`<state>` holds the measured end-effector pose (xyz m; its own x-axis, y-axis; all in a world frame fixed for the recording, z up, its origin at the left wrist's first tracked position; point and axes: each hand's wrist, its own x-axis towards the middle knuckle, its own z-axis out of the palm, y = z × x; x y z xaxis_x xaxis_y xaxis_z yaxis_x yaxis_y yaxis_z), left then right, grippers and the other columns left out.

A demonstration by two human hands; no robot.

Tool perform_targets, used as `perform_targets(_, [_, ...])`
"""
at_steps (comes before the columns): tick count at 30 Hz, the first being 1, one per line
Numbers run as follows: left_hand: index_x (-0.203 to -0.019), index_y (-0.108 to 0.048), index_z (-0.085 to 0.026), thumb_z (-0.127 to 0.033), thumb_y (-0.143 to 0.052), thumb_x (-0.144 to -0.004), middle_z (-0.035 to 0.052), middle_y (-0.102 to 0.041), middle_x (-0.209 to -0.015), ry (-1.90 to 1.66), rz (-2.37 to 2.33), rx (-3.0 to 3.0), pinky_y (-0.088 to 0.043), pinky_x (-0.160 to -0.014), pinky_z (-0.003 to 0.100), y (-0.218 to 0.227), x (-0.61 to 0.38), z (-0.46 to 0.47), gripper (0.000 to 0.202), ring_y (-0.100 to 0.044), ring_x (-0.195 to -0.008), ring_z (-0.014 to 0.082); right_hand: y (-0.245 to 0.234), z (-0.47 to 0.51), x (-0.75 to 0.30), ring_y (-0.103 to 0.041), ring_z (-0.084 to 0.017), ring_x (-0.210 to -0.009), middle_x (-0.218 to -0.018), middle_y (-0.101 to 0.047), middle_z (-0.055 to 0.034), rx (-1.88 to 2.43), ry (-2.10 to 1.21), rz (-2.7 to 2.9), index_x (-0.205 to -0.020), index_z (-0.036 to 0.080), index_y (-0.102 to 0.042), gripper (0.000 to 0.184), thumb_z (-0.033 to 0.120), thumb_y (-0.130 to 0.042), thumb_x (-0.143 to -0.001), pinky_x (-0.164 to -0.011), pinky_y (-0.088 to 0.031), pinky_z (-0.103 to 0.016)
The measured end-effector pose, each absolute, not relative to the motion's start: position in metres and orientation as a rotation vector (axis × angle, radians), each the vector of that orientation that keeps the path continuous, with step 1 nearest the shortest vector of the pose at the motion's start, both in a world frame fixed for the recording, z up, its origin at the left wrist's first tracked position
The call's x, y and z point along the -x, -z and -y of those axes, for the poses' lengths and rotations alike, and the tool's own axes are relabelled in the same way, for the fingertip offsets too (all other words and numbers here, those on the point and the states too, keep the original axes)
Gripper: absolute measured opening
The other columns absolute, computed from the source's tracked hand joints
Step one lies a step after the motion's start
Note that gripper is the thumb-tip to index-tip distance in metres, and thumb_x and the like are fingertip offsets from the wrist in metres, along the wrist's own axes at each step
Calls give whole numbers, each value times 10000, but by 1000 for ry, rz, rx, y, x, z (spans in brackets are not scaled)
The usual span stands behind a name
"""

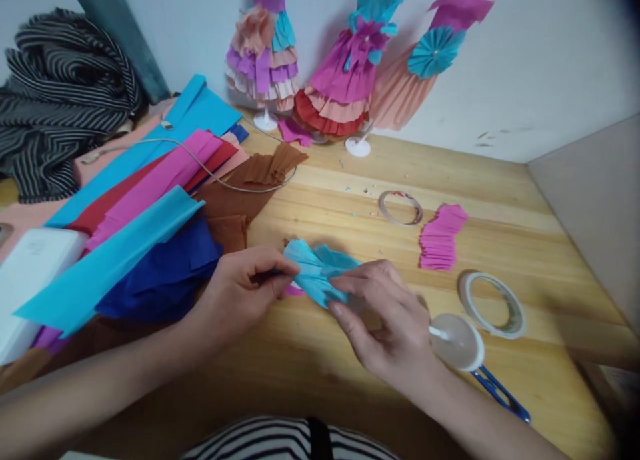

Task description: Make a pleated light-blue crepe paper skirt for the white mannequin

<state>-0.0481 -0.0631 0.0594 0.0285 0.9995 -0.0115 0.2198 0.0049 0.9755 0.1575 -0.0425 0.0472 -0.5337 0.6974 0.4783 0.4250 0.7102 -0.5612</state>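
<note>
My left hand (240, 287) pinches the left end of a piece of light blue crepe paper (315, 270) just above the wooden table (350, 180). My right hand (385, 320) is closed on the paper's right part, fingers pressing into it. A bit of pink paper (294, 291) shows under the blue piece. A small white round stand with a stem (457, 340) lies right beside my right wrist.
Sheets of crepe paper (150, 200) in blue, pink, red and brown are piled at left with a white cable (210, 170). Three paper-dressed figures (345, 67) stand along the wall. Two tape rolls (493, 303), a pleated pink piece (440, 237), blue-handled scissors (500, 393) lie at right.
</note>
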Motion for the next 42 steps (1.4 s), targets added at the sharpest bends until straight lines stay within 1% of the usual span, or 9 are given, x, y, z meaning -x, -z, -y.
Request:
perform_targets(3, [-790, -717, -140, -119, -637, -746, 14, -688, -699, -1074, -1302, -1396, -475, -554, 202, -60, 48, 63, 94, -592, -587, 103, -45, 42, -155, -556, -249, -833, -894, -641, -108, 833, -486, 2242, -1053, 159, -579, 278, 177, -669, -790, -699, -460, -417])
perform_targets(8, [-772, -717, -147, -118, -621, -772, 16, -676, -688, -1097, -1257, -1469, -480, -570, 215, -58, 50, 61, 100, -601, -609, 113, -40, 40, -151, -560, -208, -758, -803, -641, -57, 855, -513, 2201, -1002, 196, -591, 208, 97, -612, -820, -669, -463, -379])
perform_targets(15, [-791, -719, -143, -110, -622, -758, 8, -685, -673, -1092, -1320, -1439, -476, -550, 201, -55, 51, 61, 108, -594, -576, 104, -42, 43, -155, -570, -187, -789, -910, -617, -71, 873, -444, 2176, -938, 192, -616, 179, 79, -625, -801, -687, -489, -352])
perform_targets(18, [-789, -720, -141, -116, -626, -754, 10, -692, -691, -1090, -1355, -1401, -476, -555, 195, -54, 51, 62, 103, -601, -594, 104, -42, 47, -159, -584, -181, -750, -847, -606, -59, 919, -434, 2149, -922, 188, -622, 155, 96, -635, -797, -637, -496, -321])
perform_targets(23, [-784, -717, -138, -139, -657, -735, 1, -680, -670, -1089, -1417, -1240, -465, -526, 175, -54, 50, 63, 78, -585, -558, 89, -44, 56, -164, -494, -109, -471, -572, -532, 38, 1013, -453, 2196, -945, 190, -610, 136, 134, -630, -823, -468, -421, -247])
perform_targets(29, [-794, -695, -120, -196, -676, -711, -19, -631, -546, -1094, -1401, -979, -467, -488, 177, -55, 47, 62, 114, -561, -488, 90, -44, 67, -161, -515, -92, -411, -620, -640, 17, 1190, -810, 2033, -1041, 193, -640, 209, 167, -608, -836, -398, -453, -223])
perform_targets(34, [-780, -698, -132, -173, -672, -716, -16, -643, -582, -1111, -1393, -1046, -465, -491, 179, -57, 45, 63, 80, -556, -501, 87, -44, 69, -160, -669, -124, -541, -904, -735, -56, 1098, -1335, 1610, -1201, 253, -588, 351, 217, -631, -854, -483, -587, -248])
perform_targets(38, [-792, -707, -145, -132, -651, -740, 8, -684, -695, -1146, -1371, -1210, -475, -530, 190, -56, 45, 65, 78, -585, -570, 97, -48, 65, -161, -724, -176, -735, -958, -740, -55, 986, -1565, 1443, -1104, 297, -646, 291, 261, -692, -819, -573, -618, -280])
perform_targets(42, [-808, -711, -145, -119, -635, -759, 24, -687, -718, -1152, -1335, -1317, -490, -555, 205, -53, 47, 66, 94, -605, -604, 112, -48, 62, -163, -723, -173, -722, -878, -737, -42, 1036, -1625, 1263, -1068, 278, -654, 260, 288, -704, -813, -585, -618, -283])
